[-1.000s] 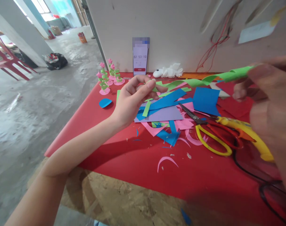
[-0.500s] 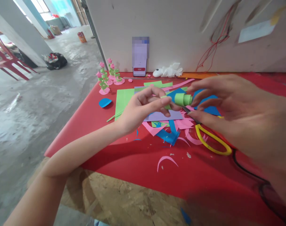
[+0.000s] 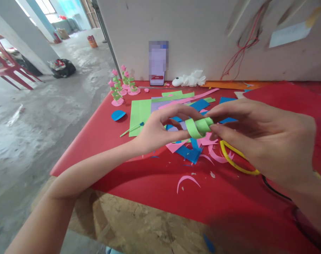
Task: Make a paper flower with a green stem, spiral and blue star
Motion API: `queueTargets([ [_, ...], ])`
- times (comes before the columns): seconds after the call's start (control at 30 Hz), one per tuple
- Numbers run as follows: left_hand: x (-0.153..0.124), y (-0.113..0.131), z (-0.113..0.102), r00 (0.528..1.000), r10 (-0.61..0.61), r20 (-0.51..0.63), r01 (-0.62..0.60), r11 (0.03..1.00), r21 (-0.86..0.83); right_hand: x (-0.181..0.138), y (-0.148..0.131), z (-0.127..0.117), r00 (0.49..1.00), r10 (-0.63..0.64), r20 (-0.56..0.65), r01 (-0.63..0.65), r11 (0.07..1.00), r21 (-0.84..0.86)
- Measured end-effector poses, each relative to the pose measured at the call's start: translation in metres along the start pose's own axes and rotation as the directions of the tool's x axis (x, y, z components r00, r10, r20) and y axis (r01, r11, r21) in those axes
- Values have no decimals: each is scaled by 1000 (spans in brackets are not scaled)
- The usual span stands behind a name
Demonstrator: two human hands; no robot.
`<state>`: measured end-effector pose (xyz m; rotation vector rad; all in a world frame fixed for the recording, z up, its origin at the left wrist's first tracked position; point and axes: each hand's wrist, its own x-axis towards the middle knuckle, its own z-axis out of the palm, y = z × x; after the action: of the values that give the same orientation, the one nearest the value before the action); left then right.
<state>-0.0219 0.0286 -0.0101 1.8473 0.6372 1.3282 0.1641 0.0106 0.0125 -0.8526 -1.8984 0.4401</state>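
Note:
A coiled green paper strip (image 3: 200, 127) is stretched sideways between my two hands, above the scraps on the table. My left hand (image 3: 165, 123) pinches its wider left end between thumb and fingers. At the narrower right end, the thumb and fingertips of my right hand (image 3: 255, 134) close on the curl. Yellow-handled scissors (image 3: 235, 162) lie below my right hand, their blades hidden. Beneath the strip are blue paper scraps (image 3: 189, 153), pink paper scraps (image 3: 218, 155) and a green paper sheet (image 3: 139, 114).
Small paper flowers (image 3: 120, 84) with pink bases stand at the back left, near a blue paper piece (image 3: 118, 115). A phone (image 3: 157, 67) leans against the white panel. Beside it lies a white crumpled item (image 3: 190, 79). Red sheeting (image 3: 149, 190) covers the table.
My right hand has moved left and down onto the green strip's right end. The coil now sits lower and shows wider, looser turns; my left hand has shifted slightly to the right.

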Motion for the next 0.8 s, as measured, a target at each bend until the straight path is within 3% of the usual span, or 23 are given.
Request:
queueTargets([
  [0.1,-1,2,2,997,62,-37,-60,996,71,-1,1,2,1000,17,10,-17,1000,2],
  [0.2,-2,2,2,998,35,-53,-34,999,19,-1,0,2,998,58,1,-58,997,56],
  [0.33,-2,1,1,1000,-20,-3,20,997,-75,0,-3,3,998,53,-25,-51,997,59],
  [0.47,-1,0,-1,998,47,43,-46,999,-24,2,-4,2,997,81,-12,-79,992,95],
  [0.6,-1,0,-1,995,95,12,-96,994,56,4,-1,-1,970,218,109,-238,940,243],
  [0.8,-1,2,2,999,-6,-43,6,1000,-1,8,1,0,908,295,298,-397,836,379],
])
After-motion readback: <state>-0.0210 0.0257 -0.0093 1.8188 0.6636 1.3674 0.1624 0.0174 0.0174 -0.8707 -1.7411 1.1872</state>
